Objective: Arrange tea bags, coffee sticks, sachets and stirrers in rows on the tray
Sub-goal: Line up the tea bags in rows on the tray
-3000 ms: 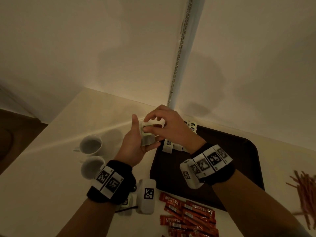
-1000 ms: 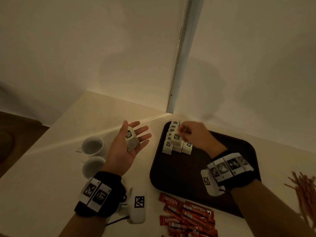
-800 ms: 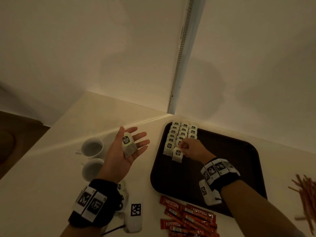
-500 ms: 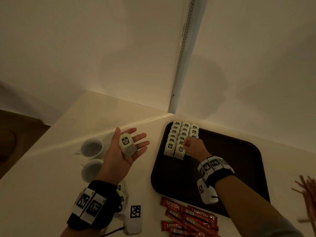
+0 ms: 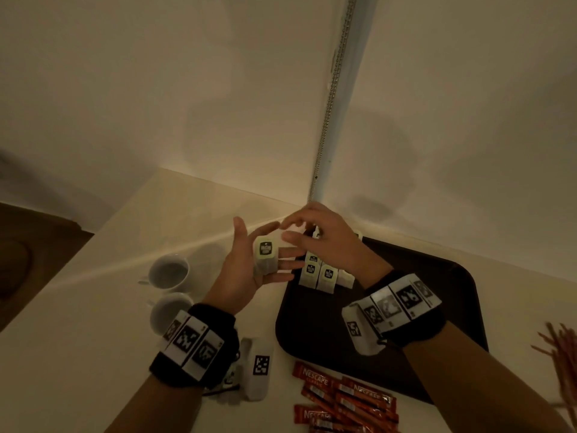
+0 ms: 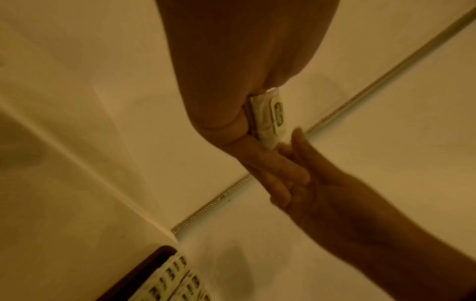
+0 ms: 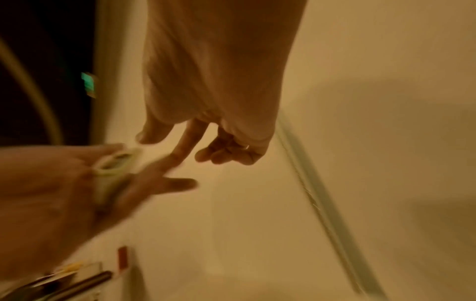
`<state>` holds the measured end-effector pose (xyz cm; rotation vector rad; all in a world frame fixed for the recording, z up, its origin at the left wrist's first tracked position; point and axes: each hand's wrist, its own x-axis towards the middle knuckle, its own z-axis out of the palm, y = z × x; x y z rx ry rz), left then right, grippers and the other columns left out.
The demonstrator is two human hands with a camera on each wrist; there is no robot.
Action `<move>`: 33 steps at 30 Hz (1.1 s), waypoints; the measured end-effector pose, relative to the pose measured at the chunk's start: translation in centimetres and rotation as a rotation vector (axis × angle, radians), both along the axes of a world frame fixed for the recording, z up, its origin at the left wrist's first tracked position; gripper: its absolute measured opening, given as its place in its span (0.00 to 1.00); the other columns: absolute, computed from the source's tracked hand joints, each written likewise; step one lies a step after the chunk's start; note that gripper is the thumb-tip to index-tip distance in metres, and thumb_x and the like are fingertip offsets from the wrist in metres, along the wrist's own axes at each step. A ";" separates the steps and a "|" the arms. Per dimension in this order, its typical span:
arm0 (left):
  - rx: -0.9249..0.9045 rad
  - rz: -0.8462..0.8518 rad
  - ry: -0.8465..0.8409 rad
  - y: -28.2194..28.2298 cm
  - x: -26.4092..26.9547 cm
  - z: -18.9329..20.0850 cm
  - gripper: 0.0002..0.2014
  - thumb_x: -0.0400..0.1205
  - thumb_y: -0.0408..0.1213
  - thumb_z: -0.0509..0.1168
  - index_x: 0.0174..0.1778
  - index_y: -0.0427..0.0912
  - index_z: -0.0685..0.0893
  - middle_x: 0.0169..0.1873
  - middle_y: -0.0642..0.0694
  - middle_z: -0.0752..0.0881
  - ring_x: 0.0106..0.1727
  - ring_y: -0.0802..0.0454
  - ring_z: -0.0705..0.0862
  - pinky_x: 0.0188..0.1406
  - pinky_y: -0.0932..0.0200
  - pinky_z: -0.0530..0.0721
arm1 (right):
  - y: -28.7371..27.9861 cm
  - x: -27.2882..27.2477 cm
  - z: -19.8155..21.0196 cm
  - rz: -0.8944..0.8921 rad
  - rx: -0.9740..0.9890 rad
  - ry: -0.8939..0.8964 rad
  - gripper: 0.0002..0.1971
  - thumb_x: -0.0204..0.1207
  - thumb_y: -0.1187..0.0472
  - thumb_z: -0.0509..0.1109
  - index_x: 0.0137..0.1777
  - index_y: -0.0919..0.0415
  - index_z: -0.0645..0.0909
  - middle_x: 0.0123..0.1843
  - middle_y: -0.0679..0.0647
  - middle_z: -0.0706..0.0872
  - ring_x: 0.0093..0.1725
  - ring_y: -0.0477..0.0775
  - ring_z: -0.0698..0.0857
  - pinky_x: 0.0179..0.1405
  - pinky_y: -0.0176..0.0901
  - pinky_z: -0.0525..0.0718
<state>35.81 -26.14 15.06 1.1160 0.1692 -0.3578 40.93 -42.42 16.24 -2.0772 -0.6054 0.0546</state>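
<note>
My left hand (image 5: 254, 235) is palm up beside the tray's left edge, its fingers straight, with a small stack of white tea bags (image 5: 265, 254) lying on it. The left wrist view shows the same stack (image 6: 270, 118) edge-on. My right hand (image 5: 285, 231) hovers just over that stack with its fingers spread and holds nothing; its fingertips (image 7: 180, 150) are close to the bags (image 7: 115, 165). Rows of tea bags (image 5: 321, 273) lie in the far left corner of the dark brown tray (image 5: 421, 307), partly hidden by my right hand.
Red coffee sticks (image 5: 346, 398) lie in a loose pile on the counter in front of the tray. Brown stirrers (image 5: 562, 354) lie at the far right. Two white cups (image 5: 168, 271) (image 5: 167, 312) stand left of my left hand. Walls meet in a corner right behind the tray.
My right hand set a tea bag at the front of the rows on the tray, let go and came back over the stack in my left hand. The left hand stayed palm up.
</note>
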 end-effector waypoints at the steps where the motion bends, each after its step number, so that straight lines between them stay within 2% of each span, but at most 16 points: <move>1: 0.017 -0.018 -0.042 -0.2 0.2 0.5 0.46 0.69 0.71 0.39 0.74 0.45 0.72 0.49 0.38 0.91 0.45 0.39 0.91 0.33 0.54 0.88 | 0.5 -0.3 1.2 0.055 -0.014 -0.042 0.05 0.72 0.56 0.75 0.47 0.50 0.86 0.45 0.47 0.78 0.45 0.39 0.77 0.46 0.30 0.76; 3: 0.020 -0.026 -0.121 -0.5 0.3 1.4 0.44 0.70 0.70 0.41 0.75 0.47 0.71 0.53 0.42 0.90 0.49 0.41 0.90 0.35 0.53 0.88 | 0.9 -0.5 3.1 0.084 -0.035 -0.121 0.04 0.72 0.58 0.76 0.47 0.54 0.87 0.43 0.48 0.80 0.43 0.40 0.77 0.46 0.33 0.77; 4: 0.024 -0.010 -0.171 -0.5 0.3 1.7 0.41 0.72 0.70 0.44 0.75 0.48 0.71 0.58 0.43 0.88 0.53 0.43 0.89 0.37 0.53 0.88 | 0.9 -0.6 4.0 0.077 -0.038 -0.163 0.05 0.72 0.59 0.75 0.46 0.56 0.88 0.42 0.48 0.81 0.43 0.43 0.78 0.46 0.37 0.78; 5: 0.045 0.013 -0.240 -0.4 0.3 2.0 0.36 0.75 0.68 0.53 0.74 0.50 0.71 0.62 0.43 0.86 0.57 0.46 0.88 0.42 0.52 0.88 | 0.8 -0.6 4.8 0.063 -0.032 -0.206 0.05 0.72 0.59 0.75 0.46 0.57 0.88 0.42 0.47 0.83 0.43 0.45 0.80 0.46 0.39 0.79; 6: 0.078 0.043 -0.322 -0.3 0.2 2.2 0.31 0.76 0.62 0.64 0.74 0.52 0.71 0.64 0.44 0.84 0.60 0.47 0.86 0.46 0.52 0.88 | 0.7 -0.7 5.7 0.049 -0.016 -0.243 0.05 0.73 0.59 0.74 0.46 0.58 0.88 0.41 0.46 0.85 0.42 0.45 0.81 0.46 0.37 0.79; 7: 0.123 0.088 -0.408 -0.3 0.1 2.3 0.30 0.74 0.51 0.72 0.72 0.52 0.73 0.63 0.45 0.84 0.61 0.48 0.86 0.49 0.52 0.88 | 0.5 -0.9 6.7 0.038 0.010 -0.269 0.05 0.73 0.59 0.73 0.47 0.58 0.88 0.40 0.43 0.85 0.42 0.45 0.82 0.46 0.34 0.78; 8: 0.158 0.134 -0.476 -0.3 0.0 2.6 0.29 0.73 0.42 0.75 0.70 0.49 0.76 0.60 0.46 0.85 0.60 0.49 0.86 0.50 0.53 0.88 | 0.4 -1.0 7.6 0.031 0.042 -0.288 0.05 0.73 0.60 0.73 0.47 0.58 0.88 0.40 0.40 0.86 0.41 0.44 0.83 0.46 0.31 0.77; 10: 0.180 0.230 -0.530 -0.6 -0.3 3.3 0.19 0.72 0.33 0.76 0.59 0.42 0.83 0.48 0.48 0.90 0.50 0.51 0.89 0.44 0.59 0.88 | 0.2 -1.3 9.3 0.028 0.082 -0.337 0.05 0.74 0.62 0.73 0.48 0.59 0.87 0.40 0.39 0.86 0.41 0.41 0.83 0.44 0.25 0.74; 12: 0.155 0.262 -0.538 -1.1 -0.6 4.1 0.13 0.72 0.35 0.71 0.52 0.41 0.86 0.41 0.50 0.91 0.43 0.53 0.90 0.39 0.62 0.86 | 0.3 -1.7 10.7 0.039 0.084 -0.371 0.05 0.75 0.64 0.72 0.48 0.60 0.87 0.41 0.40 0.86 0.41 0.36 0.82 0.43 0.22 0.72; 15: 0.098 0.242 -0.527 -1.6 -0.8 4.6 0.14 0.73 0.36 0.69 0.55 0.42 0.85 0.43 0.50 0.91 0.44 0.52 0.90 0.39 0.63 0.85 | 0.7 -2.2 12.1 0.039 0.066 -0.358 0.03 0.76 0.63 0.71 0.46 0.58 0.87 0.40 0.42 0.87 0.40 0.40 0.82 0.41 0.21 0.72; 17: 0.054 0.194 -0.526 -1.9 -1.0 4.8 0.10 0.74 0.35 0.72 0.51 0.47 0.89 0.43 0.50 0.92 0.44 0.52 0.90 0.40 0.64 0.85 | 0.9 -2.6 12.8 0.027 0.052 -0.336 0.02 0.76 0.62 0.72 0.44 0.57 0.86 0.38 0.42 0.86 0.39 0.40 0.82 0.39 0.21 0.72; 19: 0.010 0.146 -0.510 -2.3 -1.2 4.9 0.10 0.74 0.35 0.71 0.46 0.53 0.91 0.44 0.49 0.92 0.44 0.52 0.90 0.40 0.64 0.85 | 1.2 -3.0 13.2 -0.004 0.047 -0.325 0.01 0.75 0.61 0.73 0.43 0.57 0.86 0.35 0.41 0.85 0.36 0.39 0.81 0.35 0.20 0.72; 22: -0.108 0.115 -0.439 -2.8 -1.6 5.2 0.09 0.76 0.34 0.66 0.45 0.49 0.91 0.44 0.46 0.91 0.42 0.52 0.89 0.37 0.64 0.85 | 1.4 -3.2 13.4 -0.063 0.040 -0.317 0.03 0.74 0.59 0.74 0.41 0.58 0.86 0.32 0.43 0.84 0.33 0.40 0.81 0.32 0.24 0.74; 25: -0.168 0.109 -0.399 -3.1 -1.9 5.4 0.06 0.78 0.35 0.68 0.50 0.42 0.86 0.43 0.46 0.91 0.40 0.53 0.89 0.36 0.65 0.84 | 1.4 -3.1 13.4 -0.112 0.011 -0.299 0.03 0.73 0.58 0.75 0.39 0.57 0.86 0.32 0.47 0.85 0.33 0.44 0.82 0.34 0.29 0.79; 28: -0.196 0.126 -0.363 -3.2 -2.1 5.4 0.07 0.75 0.35 0.66 0.45 0.42 0.87 0.40 0.47 0.91 0.37 0.55 0.87 0.34 0.66 0.83 | 1.3 -3.1 13.2 -0.133 -0.004 -0.287 0.03 0.72 0.59 0.75 0.39 0.57 0.87 0.31 0.47 0.85 0.33 0.42 0.82 0.35 0.27 0.79; 33: -0.187 0.127 -0.318 -3.3 -1.9 5.2 0.08 0.74 0.36 0.65 0.45 0.44 0.88 0.41 0.48 0.90 0.38 0.55 0.87 0.34 0.66 0.82 | 1.1 -3.2 13.0 -0.144 -0.011 -0.277 0.03 0.72 0.59 0.75 0.39 0.57 0.87 0.32 0.47 0.86 0.35 0.44 0.83 0.35 0.26 0.79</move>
